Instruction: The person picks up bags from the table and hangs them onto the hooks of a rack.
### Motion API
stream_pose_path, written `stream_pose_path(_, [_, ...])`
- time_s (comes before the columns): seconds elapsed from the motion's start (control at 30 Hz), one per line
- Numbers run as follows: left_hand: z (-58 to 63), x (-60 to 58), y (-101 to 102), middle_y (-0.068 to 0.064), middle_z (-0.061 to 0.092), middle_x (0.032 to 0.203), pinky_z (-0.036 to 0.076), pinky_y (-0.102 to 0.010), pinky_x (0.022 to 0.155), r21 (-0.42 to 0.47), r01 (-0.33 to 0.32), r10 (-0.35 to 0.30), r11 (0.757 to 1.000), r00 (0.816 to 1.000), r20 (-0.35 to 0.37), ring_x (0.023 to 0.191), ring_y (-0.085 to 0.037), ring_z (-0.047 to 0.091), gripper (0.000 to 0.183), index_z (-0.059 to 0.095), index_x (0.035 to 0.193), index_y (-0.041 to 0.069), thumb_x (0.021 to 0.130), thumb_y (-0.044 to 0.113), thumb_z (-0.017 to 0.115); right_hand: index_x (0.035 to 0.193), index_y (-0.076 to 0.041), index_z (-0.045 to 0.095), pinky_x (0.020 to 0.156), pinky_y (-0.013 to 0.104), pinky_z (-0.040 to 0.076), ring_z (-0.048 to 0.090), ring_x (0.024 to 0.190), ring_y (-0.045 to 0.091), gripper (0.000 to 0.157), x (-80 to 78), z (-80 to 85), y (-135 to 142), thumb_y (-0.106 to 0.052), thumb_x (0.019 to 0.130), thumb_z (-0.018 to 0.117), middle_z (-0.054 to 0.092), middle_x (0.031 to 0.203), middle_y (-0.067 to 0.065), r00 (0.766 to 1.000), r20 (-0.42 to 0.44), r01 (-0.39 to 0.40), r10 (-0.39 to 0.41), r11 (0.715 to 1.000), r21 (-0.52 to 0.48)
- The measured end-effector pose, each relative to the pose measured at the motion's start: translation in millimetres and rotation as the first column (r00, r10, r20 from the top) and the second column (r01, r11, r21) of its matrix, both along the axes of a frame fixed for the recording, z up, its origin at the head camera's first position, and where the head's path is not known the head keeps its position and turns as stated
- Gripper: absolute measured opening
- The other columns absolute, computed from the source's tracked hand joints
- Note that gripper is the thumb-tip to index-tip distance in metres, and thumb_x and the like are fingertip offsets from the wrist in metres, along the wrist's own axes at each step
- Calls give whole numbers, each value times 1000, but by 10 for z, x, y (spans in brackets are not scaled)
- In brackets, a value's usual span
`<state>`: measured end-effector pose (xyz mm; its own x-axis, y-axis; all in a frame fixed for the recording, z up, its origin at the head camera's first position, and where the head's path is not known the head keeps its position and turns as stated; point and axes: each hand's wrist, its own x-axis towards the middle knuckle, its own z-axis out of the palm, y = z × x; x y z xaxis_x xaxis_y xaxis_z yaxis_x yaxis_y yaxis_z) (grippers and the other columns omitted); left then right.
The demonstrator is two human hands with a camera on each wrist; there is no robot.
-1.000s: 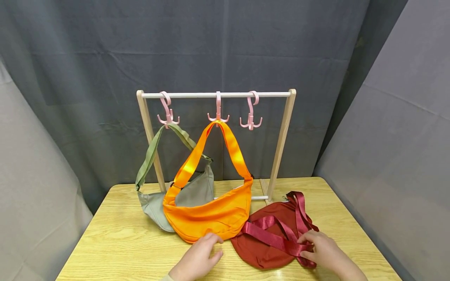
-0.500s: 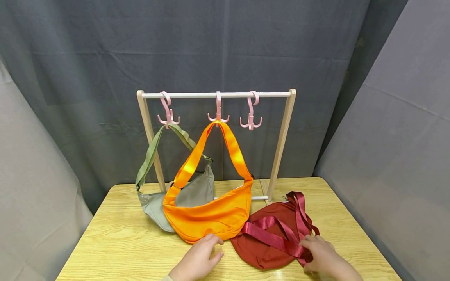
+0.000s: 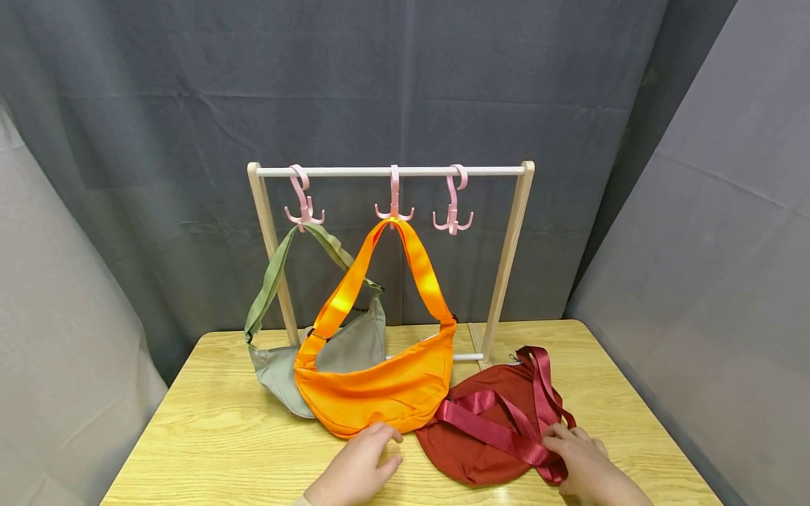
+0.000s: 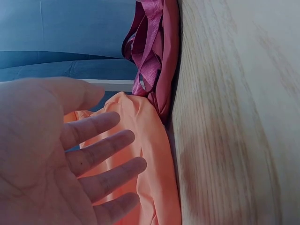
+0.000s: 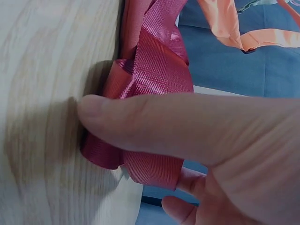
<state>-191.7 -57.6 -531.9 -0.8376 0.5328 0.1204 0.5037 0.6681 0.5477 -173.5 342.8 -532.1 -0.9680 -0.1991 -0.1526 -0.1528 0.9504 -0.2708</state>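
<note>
A dark red bag (image 3: 474, 453) lies on the table at front right, its shiny red strap (image 3: 487, 429) looped across it. My right hand (image 3: 591, 467) is at the strap's right end. In the right wrist view the thumb crosses one side of the folded strap (image 5: 161, 70), with fingers behind it. My left hand (image 3: 357, 464), fingers spread and relaxed, holds nothing close to the bottom of an orange bag (image 3: 380, 393). That bag's strap goes up to the middle pink hook (image 3: 394, 204). Partly hidden behind it, a grey-green bag (image 3: 275, 379) hangs from the left pink hook (image 3: 302, 204).
A small rack with a white top bar (image 3: 348, 171) and wooden side posts (image 3: 509, 260) stands at the table's back. The right pink hook (image 3: 453, 211) carries no bag. Dark curtain (image 3: 158, 211) lies behind, with pale grey panels (image 3: 702, 267) at both sides.
My right hand has shifted slightly to the right along the red strap's end, its fingers changing their place on the folds. The left hand and the two hanging bags stay put.
</note>
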Motion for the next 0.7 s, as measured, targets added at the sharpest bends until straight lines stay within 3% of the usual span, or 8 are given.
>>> stream_pose_path(0.33, [31, 15, 2, 5, 62, 107, 50, -33, 90, -1, 2, -2, 1000, 1000, 16, 102, -10, 59, 23, 60, 111, 19, 94, 35, 61, 100, -17, 70, 70, 52, 44, 50, 96, 25, 46, 5, -10, 31, -13, 58, 89, 53, 106, -3, 997, -48, -67, 67, 998, -15])
stream_pose_path(0.47, [31, 22, 2, 5, 62, 107, 50, -33, 90, -8, 9, -9, 1000, 1000, -9, 102, -11, 59, 24, 60, 111, 18, 94, 34, 61, 99, -18, 70, 66, 49, 44, 49, 92, 22, 46, 1, -18, 34, -13, 57, 89, 51, 102, -4, 992, -72, -106, 105, 994, -9])
stream_pose_path(0.6, [39, 32, 4, 4, 62, 106, 50, -33, 89, -13, 11, -12, 1000, 1000, -27, 99, -11, 59, 23, 60, 111, 17, 94, 32, 62, 99, -18, 70, 66, 50, 45, 52, 92, 24, 48, -3, -24, 14, -15, 55, 90, 52, 102, -2, 988, -102, -118, 119, 993, 10])
stream_pose_path(0.7, [51, 37, 6, 4, 62, 106, 50, -32, 88, -10, 12, -12, 1000, 1000, -5, 98, -10, 58, 23, 61, 111, 17, 94, 32, 62, 101, -16, 71, 71, 55, 46, 53, 96, 29, 48, -6, -16, -9, -16, 57, 89, 54, 107, 2, 993, -77, -90, 90, 996, 5])
